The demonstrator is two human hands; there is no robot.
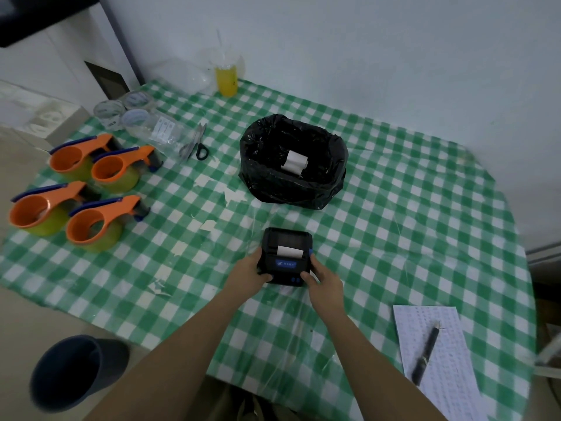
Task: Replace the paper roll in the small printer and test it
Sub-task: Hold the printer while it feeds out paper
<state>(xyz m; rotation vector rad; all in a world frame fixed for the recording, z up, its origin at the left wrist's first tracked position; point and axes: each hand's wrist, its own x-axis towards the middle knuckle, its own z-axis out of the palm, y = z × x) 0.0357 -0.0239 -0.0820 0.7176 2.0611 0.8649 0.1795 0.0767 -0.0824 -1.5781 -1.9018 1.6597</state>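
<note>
The printer (pixel 286 256) rests on the tabletop (pixel 409 208), gripped by left hand (pixel 253 273) and right hand (pixel 323 276). Lid closed, paper strip (pixel 290 251) protruding: roll apparently replaced; test print seemingly outstanding.

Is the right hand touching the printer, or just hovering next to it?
Touching. The head view shows the right hand wrapped on the printer at its right side, thumb lying on the front face by the blue buttons, no gap visible.

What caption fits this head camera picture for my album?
Both hands, left hand and right hand, hold the small printer, paper strip poking out.
</note>
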